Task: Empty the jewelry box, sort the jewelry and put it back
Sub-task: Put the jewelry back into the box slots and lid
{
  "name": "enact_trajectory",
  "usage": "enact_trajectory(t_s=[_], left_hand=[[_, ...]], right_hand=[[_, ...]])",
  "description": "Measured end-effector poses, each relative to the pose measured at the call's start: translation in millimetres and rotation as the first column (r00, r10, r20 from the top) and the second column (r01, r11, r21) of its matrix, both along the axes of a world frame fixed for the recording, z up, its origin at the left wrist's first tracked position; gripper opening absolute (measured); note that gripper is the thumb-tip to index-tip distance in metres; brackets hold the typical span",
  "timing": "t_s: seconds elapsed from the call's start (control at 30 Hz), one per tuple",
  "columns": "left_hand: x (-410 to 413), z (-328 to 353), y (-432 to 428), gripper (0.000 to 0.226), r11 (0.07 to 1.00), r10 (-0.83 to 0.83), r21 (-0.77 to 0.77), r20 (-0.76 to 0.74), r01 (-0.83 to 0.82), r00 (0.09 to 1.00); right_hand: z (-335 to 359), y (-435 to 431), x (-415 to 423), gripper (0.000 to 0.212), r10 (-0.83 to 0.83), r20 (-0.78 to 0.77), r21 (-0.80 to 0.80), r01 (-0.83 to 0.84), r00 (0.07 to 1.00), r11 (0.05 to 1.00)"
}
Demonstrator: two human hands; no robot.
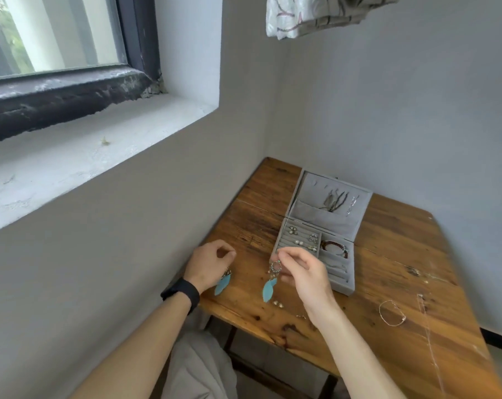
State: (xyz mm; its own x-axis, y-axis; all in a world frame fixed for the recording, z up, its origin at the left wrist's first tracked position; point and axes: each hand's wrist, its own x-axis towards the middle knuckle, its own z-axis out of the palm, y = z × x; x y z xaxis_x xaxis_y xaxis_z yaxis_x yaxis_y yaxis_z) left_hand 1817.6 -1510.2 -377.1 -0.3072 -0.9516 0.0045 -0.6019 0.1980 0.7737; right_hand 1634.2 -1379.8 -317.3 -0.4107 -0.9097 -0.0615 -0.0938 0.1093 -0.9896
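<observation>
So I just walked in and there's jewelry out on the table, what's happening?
A person is sorting jewelry at a wooden table. The right hand pinches a blue feather earring by its ring, in front of the open jewelry box; the left hand holds the matching earring. Studs and a bracelet lie loose on the table.

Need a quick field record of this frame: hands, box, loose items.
left hand: holds blue feather earring
right hand: pinches second feather earring by its hoop
jewelry box: open, lid back; pearl studs and red bracelet inside
loose on table: small studs, thin bangle, chain
</observation>
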Motion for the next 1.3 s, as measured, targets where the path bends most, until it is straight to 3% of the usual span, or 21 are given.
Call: enact_trajectory(t_s=[0.17,0.37,0.57,0.7,0.83,1.17,1.3], left_hand=[[-20,37,8,0.003,0.997,-0.068,0.019,-0.225,0.075,0.972],[-48,89,23,0.007,0.962,-0.234,0.039,-0.386,0.269,0.892],[-72,119,39,0.008,0.893,-0.393,0.039,-0.416,0.448,0.820],[-85,128,43,0.010,0.865,-0.476,-0.011,-0.332,0.501,0.814],[-95,133,49,0.010,0.859,-0.490,-0.012,-0.307,0.512,0.816],[-116,143,68,0.006,0.868,-0.454,-0.011,-0.420,0.496,0.786],[-123,145,65,0.007,0.865,-0.486,-0.062,-0.350,0.498,0.801]], right_hand=[[14,13,-15,0.011,-0.034,0.020,-0.041,0.034,0.999,0.999],[28,23,-31,0.012,-0.091,-0.003,-0.104,0.090,0.996,0.991],[41,37,-43,0.014,-0.094,-0.020,-0.179,0.089,0.995,0.980],[45,47,-51,0.019,-0.103,-0.028,-0.233,0.094,0.994,0.968],[48,53,-57,0.017,-0.134,-0.009,-0.262,0.127,0.991,0.957],[51,58,-67,0.014,-0.221,0.047,-0.283,0.225,0.974,0.932],[52,56,-69,0.014,-0.218,0.038,-0.291,0.219,0.975,0.931]])
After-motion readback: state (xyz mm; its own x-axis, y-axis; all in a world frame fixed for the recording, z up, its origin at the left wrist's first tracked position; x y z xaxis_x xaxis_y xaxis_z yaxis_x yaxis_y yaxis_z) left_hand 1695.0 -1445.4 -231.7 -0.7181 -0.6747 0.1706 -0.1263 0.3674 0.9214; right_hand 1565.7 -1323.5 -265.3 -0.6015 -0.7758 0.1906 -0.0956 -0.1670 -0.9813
